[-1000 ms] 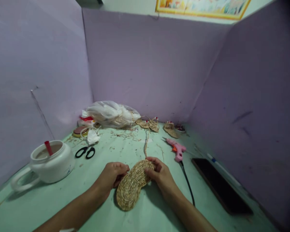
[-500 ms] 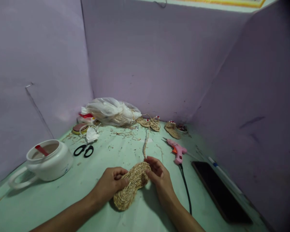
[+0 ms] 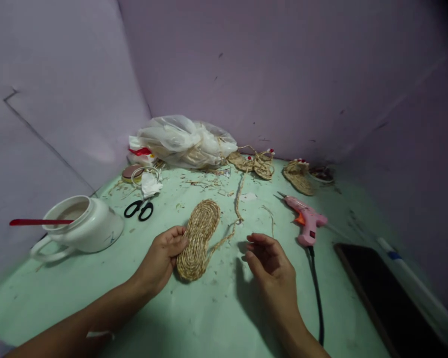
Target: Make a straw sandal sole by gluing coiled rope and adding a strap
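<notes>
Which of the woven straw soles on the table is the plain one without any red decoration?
The woven sole under the left hand, nearest the person. It lies flat and bare, trailing a loose braid. The small sandals by the back wall carry straps and red and white trim.
</notes>
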`<state>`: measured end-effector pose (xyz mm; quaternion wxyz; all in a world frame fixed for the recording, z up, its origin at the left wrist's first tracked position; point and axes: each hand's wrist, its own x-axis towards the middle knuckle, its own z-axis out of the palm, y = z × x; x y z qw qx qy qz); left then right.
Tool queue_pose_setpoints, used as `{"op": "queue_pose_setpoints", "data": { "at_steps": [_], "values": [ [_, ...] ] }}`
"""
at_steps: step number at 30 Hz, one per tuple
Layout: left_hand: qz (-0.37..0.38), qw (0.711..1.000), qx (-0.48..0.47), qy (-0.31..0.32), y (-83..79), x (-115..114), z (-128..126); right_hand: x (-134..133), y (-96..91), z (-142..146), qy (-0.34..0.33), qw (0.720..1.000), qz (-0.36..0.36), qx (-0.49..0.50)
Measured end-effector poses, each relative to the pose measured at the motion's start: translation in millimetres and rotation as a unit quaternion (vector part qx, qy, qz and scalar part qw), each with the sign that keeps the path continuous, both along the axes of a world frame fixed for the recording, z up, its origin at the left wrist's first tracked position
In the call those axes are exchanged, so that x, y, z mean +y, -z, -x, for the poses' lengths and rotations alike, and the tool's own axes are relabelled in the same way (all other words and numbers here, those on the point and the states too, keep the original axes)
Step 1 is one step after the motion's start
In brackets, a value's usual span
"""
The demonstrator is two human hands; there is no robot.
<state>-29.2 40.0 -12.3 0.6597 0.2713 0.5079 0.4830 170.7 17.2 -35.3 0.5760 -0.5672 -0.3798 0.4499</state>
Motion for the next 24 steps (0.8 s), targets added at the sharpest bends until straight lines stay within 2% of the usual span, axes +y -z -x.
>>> {"op": "queue_pose_setpoints", "data": {
  "at_steps": [9, 16, 21, 24],
  "values": [
    [-0.022, 0.999, -0.031, -0.022, -0.3, 6, -6, 2, 3.5, -3, -0.009, 0.999, 0.033, 0.003],
    [0.002, 1.000, -0.022, 0.006, -4.9, 12, -3, 2, 9.1, -4, -0.020, 0.998, 0.032, -0.045],
    [0.017, 0.998, 0.059, 0.021, -2.7, 6, -4, 1, 14.4, -7, -0.043, 0.997, 0.019, -0.066],
    [0.008, 0.991, 0.134, 0.006, 9.2, 0, 1, -1, 12.3, -3, -0.044, 0.996, 0.013, -0.070]
  ]
}}
